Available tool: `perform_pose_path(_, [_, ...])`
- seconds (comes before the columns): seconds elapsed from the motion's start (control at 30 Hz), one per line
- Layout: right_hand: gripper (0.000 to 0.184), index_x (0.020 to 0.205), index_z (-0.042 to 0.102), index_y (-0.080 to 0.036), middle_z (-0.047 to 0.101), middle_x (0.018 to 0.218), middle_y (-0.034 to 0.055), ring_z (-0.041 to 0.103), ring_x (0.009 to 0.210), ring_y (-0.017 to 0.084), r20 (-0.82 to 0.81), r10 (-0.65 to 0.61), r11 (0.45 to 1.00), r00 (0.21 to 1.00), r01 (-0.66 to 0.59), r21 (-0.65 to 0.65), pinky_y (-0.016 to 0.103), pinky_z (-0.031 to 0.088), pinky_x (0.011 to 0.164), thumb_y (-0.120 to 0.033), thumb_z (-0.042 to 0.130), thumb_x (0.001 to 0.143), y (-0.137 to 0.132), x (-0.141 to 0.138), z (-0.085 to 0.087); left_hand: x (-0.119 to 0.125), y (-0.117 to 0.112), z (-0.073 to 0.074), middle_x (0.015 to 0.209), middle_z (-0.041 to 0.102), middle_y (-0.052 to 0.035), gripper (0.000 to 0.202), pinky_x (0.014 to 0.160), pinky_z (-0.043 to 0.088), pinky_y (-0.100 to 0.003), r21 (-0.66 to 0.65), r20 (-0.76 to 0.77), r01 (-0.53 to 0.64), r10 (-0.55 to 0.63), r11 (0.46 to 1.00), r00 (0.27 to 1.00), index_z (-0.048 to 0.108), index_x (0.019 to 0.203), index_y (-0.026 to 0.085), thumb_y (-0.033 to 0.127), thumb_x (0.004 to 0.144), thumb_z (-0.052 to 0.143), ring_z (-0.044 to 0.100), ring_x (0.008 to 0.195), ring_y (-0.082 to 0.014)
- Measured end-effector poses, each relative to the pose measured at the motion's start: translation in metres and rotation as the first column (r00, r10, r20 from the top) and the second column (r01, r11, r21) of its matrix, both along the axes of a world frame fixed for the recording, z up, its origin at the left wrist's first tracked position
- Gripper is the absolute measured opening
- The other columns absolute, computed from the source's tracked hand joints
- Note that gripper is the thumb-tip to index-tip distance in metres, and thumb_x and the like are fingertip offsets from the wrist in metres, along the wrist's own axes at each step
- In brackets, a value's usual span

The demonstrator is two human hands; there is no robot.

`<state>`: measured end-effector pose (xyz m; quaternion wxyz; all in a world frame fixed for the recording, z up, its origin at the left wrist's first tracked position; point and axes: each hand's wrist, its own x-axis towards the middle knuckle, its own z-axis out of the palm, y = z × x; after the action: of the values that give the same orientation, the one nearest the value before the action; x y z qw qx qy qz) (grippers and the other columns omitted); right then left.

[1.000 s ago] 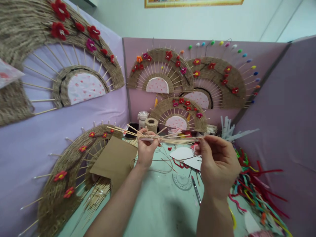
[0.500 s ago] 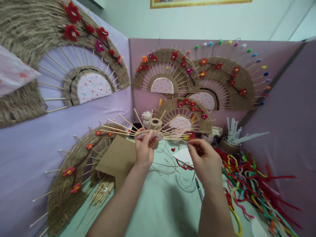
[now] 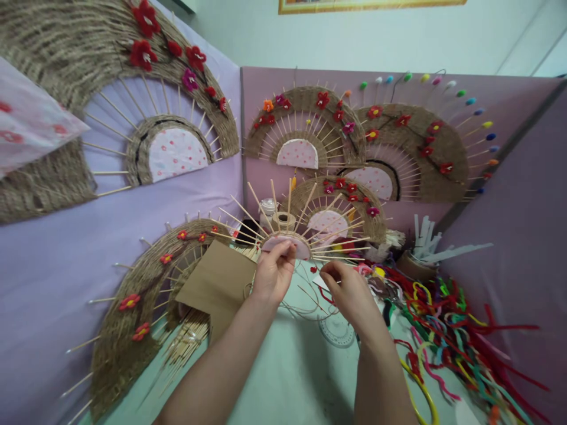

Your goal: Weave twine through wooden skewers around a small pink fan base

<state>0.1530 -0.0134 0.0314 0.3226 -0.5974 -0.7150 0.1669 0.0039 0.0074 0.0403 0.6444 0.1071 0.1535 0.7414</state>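
- Hands raised over a pale green table [image 3: 287,378], working on a half-made fan [image 3: 290,236].
- Left hand [image 3: 273,277] is clamped on the fan's pink semicircular base, thumb and fingers pinching its lower edge; bare wooden skewers spread up and outward from it.
- Right hand [image 3: 349,292] is just beside the fan's right lower edge, fingertips pinched together; what they grip is too small to tell, perhaps a thin strand of twine.
- No writing or labels can be read anywhere.
- Finished twine-woven fans with red flowers hang on the purple partition: one on the back wall [image 3: 305,133], one leaning at the left [image 3: 146,301].
- Twine spool [image 3: 283,221] stands behind the held fan, partly hidden by the skewers.
- Cardboard sheet [image 3: 217,283] lies left of the left wrist.
- Pipe cleaners [image 3: 447,330] lie tangled at the right; the pile is cut off by the bottom edge.
- Framed picture [image 3: 367,6] at top is cropped.
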Motion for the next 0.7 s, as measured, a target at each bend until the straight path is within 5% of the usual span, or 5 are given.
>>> perform_pose_path(0.13, [0.018,0.08,0.063,-0.02,0.069,0.084,0.0064,0.062,0.076,0.022,0.044,-0.023,0.999,0.999,0.021,0.041,0.031,0.041,0.068,-0.035,0.052,0.083,-0.008,0.002,0.002,0.003,0.001,-0.003,0.068,0.066,0.0032,0.016,0.069,0.05,-0.017,-0.002,-0.031,-0.004,0.004,1.0,1.0,0.063,0.067,0.014,-0.001,0.062,0.069,0.062,0.068,-0.0059])
perform_pose_path(0.23, [0.022,0.084,0.063,-0.019,0.068,0.086,0.0082,0.061,0.08,0.023,0.022,-0.105,0.977,0.994,0.099,0.191,0.034,0.043,0.071,-0.038,0.053,0.085,-0.016,0.0,0.008,0.005,0.002,-0.004,0.068,0.066,0.0033,0.015,0.069,0.049,-0.018,-0.006,-0.048,-0.015,0.015,1.0,0.999,0.064,0.067,0.015,0.001,0.062,0.069,0.061,0.068,-0.0064])
perform_pose_path(0.43, [0.025,0.111,0.059,-0.02,0.06,0.109,0.0091,0.051,0.105,0.022,-0.029,0.064,0.812,0.998,-0.035,0.582,0.039,0.041,0.092,-0.024,0.048,0.09,-0.022,-0.024,0.017,0.018,-0.003,-0.01,0.071,0.066,0.0008,0.011,0.071,0.048,-0.021,0.054,-0.105,-0.021,0.027,0.998,0.994,0.065,0.069,0.015,0.007,0.063,0.07,0.062,0.071,-0.009])
perform_pose_path(0.7, [0.032,0.119,0.057,-0.02,0.054,0.113,0.0108,0.045,0.105,0.024,-0.011,-0.004,0.828,1.0,0.009,0.56,0.043,0.041,0.092,-0.022,0.048,0.089,-0.017,-0.038,0.008,0.032,-0.017,-0.01,0.078,0.068,-0.001,0.014,0.073,0.047,-0.021,0.012,-0.202,-0.004,0.007,1.0,0.979,0.065,0.077,0.015,0.011,0.065,0.067,0.062,0.074,-0.0099])
